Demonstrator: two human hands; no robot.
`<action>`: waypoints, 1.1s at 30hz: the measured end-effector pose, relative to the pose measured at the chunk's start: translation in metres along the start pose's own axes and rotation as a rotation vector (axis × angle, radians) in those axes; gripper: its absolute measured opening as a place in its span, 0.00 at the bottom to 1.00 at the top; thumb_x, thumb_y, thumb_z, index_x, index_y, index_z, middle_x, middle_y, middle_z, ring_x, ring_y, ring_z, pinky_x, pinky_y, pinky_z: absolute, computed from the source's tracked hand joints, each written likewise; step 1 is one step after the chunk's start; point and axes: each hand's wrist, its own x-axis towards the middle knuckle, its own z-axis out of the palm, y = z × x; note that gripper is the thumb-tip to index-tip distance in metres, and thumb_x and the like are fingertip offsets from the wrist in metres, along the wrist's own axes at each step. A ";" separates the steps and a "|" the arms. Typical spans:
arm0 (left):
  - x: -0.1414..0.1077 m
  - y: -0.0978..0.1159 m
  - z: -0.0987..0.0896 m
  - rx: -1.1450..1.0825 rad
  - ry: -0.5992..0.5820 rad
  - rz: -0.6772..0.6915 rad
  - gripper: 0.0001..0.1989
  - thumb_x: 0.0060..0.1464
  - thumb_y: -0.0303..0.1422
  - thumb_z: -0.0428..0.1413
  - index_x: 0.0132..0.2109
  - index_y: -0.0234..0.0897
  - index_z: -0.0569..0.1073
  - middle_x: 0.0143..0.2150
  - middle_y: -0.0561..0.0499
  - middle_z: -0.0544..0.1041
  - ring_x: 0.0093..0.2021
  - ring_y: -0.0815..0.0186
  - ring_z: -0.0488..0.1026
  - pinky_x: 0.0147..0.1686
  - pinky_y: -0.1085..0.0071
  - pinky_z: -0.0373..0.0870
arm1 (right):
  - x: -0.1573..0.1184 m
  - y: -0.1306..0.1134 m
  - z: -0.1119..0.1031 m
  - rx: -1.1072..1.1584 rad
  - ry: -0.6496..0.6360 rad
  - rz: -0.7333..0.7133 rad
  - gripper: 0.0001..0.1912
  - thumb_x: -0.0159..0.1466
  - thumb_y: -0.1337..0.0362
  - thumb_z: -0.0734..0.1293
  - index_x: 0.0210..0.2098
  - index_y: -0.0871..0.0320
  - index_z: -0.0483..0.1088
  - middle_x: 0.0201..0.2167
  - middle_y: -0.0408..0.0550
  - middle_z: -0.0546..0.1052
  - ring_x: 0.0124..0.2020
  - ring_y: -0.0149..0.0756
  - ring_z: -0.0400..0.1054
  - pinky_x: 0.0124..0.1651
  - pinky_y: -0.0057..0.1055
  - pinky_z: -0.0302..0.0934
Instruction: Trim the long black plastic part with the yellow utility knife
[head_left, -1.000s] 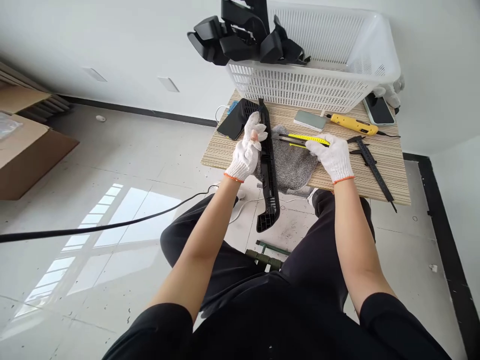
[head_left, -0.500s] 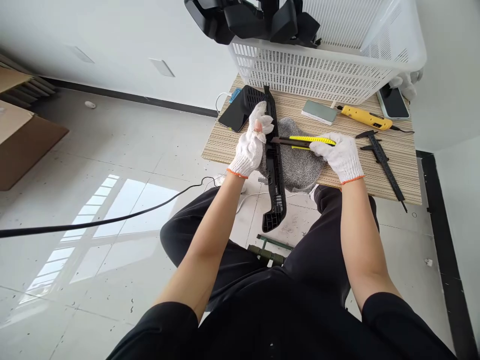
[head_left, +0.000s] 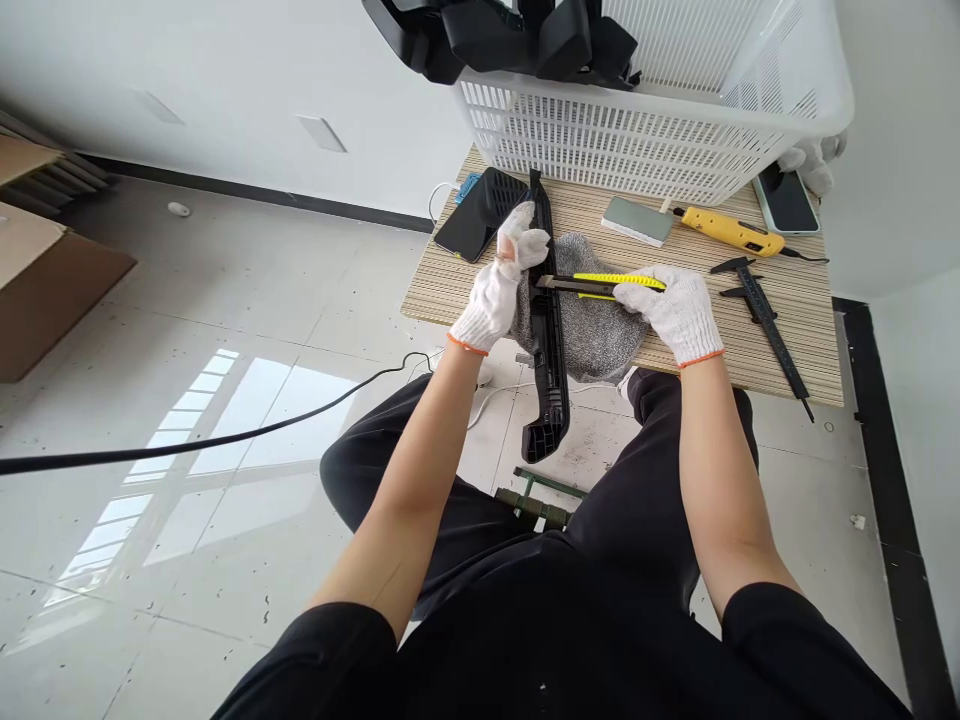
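A long black plastic part (head_left: pixel 550 345) lies across the near edge of the table, its ribbed, hooked end jutting out over my knees. My left hand (head_left: pixel 501 280), in a white knit glove with a bare thumb tip showing, grips its upper half from the left. In my gloved right hand (head_left: pixel 671 308) is a yellow and black utility knife (head_left: pixel 600 284). The blade points left and its tip meets the part's right side, close to my left fingers. Beneath the part and knife lies a crumpled grey cloth (head_left: pixel 596 335).
A white plastic basket (head_left: pixel 637 140) with black plastic parts (head_left: pixel 517 40) stands at the back. Around the tabletop (head_left: pixel 442 290) are a black phone (head_left: pixel 480 215), a grey-green box (head_left: pixel 637 221), a yellow corded tool (head_left: pixel 733 231), black calipers (head_left: pixel 769 320) and another phone (head_left: pixel 787 200).
The black part's hooked end has shifted slightly up and left. Both hands and the knife have moved a little left; the left fingers look somewhat more raised.
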 end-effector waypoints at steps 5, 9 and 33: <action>0.007 0.009 -0.021 -0.170 -0.054 -0.036 0.51 0.62 0.73 0.24 0.79 0.54 0.58 0.66 0.45 0.78 0.72 0.45 0.74 0.71 0.41 0.70 | 0.000 0.001 0.001 -0.006 -0.009 -0.005 0.21 0.57 0.45 0.79 0.38 0.56 0.84 0.29 0.48 0.82 0.34 0.42 0.78 0.39 0.39 0.74; 0.001 0.019 -0.034 -0.264 -0.106 -0.008 0.59 0.55 0.75 0.16 0.80 0.52 0.56 0.71 0.45 0.76 0.75 0.44 0.70 0.71 0.40 0.70 | 0.001 0.004 0.002 -0.020 0.011 -0.022 0.20 0.58 0.45 0.79 0.39 0.55 0.84 0.30 0.47 0.82 0.36 0.42 0.79 0.41 0.38 0.74; 0.007 0.019 -0.025 -0.075 -0.024 0.034 0.50 0.63 0.74 0.33 0.78 0.51 0.61 0.59 0.40 0.82 0.70 0.41 0.76 0.64 0.38 0.76 | -0.003 -0.002 -0.001 0.032 -0.036 -0.003 0.17 0.57 0.48 0.79 0.33 0.56 0.82 0.25 0.46 0.80 0.29 0.37 0.74 0.36 0.36 0.70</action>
